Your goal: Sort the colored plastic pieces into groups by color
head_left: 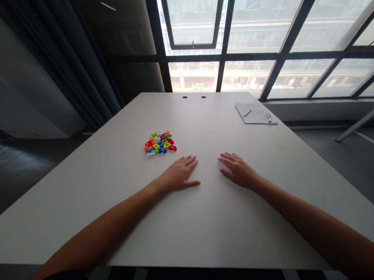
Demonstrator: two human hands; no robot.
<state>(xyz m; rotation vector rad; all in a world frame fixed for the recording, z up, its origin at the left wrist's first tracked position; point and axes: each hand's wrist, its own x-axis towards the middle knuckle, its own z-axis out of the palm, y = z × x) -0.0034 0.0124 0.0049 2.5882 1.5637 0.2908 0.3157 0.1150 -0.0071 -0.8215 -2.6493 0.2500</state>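
My left hand [179, 173] lies flat, palm down, on the white table [114, 168], fingers stretched out and holding nothing. My right hand [238, 170] rests the same way a short gap to its right, fingers flat and empty. A small heap of bright plastic pieces [160, 143] in red, orange, yellow, green and blue sits on the table just beyond and left of my left hand, not touched by either hand.
A sheet of paper [254, 112] with a pen [269, 118] on it lies at the far right of the table. Two round cable holes [194, 97] sit near the far edge. Large windows stand behind; a dark curtain hangs at left.
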